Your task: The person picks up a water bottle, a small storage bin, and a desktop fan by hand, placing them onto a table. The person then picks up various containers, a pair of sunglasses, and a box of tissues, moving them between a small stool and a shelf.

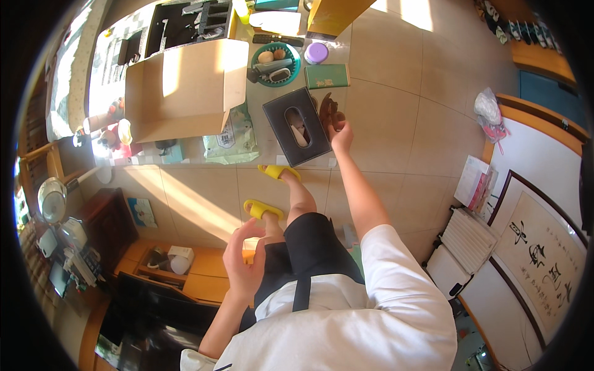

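Observation:
My right hand (341,136) reaches to the table's right edge, its fingers closed around the lower end of a dark brown, carved-looking object (329,109). What that object is exactly, I cannot tell. Just left of it lies a black leather-look tissue box (277,113) with an oval opening. Behind the tissue box are a green box (327,71) with gold writing and a purple-lidded round container (317,53). My left hand (242,262) is raised before my body, fingers curved apart and holding nothing.
An open cardboard box (185,88) takes up the table's left part, beside a pale green plastic bag (232,143). A teal basket (297,69) holds small items. Behind it stands a tall yellow box (332,18). A wooden cabinet (204,278) is at lower left, a white suitcase (466,236) at right.

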{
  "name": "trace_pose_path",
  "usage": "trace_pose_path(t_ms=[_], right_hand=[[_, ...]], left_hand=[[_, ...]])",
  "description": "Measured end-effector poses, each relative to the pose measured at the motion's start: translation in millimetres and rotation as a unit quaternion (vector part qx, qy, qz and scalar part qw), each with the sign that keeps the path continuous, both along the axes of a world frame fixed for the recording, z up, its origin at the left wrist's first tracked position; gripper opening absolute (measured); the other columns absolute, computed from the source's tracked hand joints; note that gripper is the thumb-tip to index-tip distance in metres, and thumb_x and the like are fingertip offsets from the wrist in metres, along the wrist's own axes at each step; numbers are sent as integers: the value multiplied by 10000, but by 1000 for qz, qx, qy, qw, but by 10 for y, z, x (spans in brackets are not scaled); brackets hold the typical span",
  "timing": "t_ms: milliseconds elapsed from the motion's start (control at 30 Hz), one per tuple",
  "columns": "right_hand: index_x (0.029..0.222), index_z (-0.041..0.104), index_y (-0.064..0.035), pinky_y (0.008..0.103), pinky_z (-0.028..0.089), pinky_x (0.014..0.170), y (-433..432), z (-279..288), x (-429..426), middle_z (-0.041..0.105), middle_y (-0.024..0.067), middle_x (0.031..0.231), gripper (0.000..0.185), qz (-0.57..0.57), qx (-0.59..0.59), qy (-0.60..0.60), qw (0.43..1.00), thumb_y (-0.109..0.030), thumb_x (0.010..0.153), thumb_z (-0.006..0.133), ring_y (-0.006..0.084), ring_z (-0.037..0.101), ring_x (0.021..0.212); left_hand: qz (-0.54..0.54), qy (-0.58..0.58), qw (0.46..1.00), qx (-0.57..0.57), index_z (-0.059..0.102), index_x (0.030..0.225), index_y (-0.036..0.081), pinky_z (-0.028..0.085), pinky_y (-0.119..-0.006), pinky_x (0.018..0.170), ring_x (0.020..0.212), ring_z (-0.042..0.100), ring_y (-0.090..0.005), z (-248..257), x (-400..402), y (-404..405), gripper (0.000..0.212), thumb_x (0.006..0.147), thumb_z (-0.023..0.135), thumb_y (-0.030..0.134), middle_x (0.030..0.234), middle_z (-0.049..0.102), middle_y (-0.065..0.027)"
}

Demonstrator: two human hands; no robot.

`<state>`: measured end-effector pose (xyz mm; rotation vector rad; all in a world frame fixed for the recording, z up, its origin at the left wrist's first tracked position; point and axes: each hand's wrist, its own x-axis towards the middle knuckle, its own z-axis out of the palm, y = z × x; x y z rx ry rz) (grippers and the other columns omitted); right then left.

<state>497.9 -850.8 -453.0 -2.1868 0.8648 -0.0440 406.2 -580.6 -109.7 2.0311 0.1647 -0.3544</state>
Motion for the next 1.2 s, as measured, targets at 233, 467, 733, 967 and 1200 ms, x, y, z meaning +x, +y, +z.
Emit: trace_pose_path(t_ms=[233,467,733,967,1200], right_hand=[[789,615,-64,414,510,645,-144,150,28,662,98,708,329,61,-64,83,993,-368,745,733,325,641,677],[718,658,-70,427,510,674,-269,294,4,673,128,725,550,46,-77,169,981,-607,803,579,336,655,745],[775,690,-73,476,497,732,-626,378,-957,678,168,824,677,117,-165,279,939,-679,862,402,377,636,835],[769,702,-43,424,509,771,-593,601,-1730,689,122,709,656,413,-190,439,775,-613,883,399,307,680,804],[740,646,1,302,507,492,510,786,-1086,668,109,676,584,543,-15,380,749,-543,902,509,184,656,548]], left_hand=[[20,20,1000,2,545,1198,-7,481,-305,835,867,635,-193,-9,-34,20,440,778,548,-137,912,650,-96],[11,20,1000,-2,596,1124,1,483,-298,827,864,637,-195,145,23,50,356,792,551,-119,903,658,-101],[-6,52,951,-305,631,1060,-70,477,-331,850,923,640,-274,1236,357,451,273,913,475,98,1016,676,-174],[149,-293,822,-464,618,1063,-84,512,-429,769,885,638,-362,2728,70,666,468,991,365,304,952,658,-223],[42,-624,666,-407,635,1019,-42,511,-404,807,875,631,-320,3638,-1087,790,491,1024,289,306,949,664,-226]])
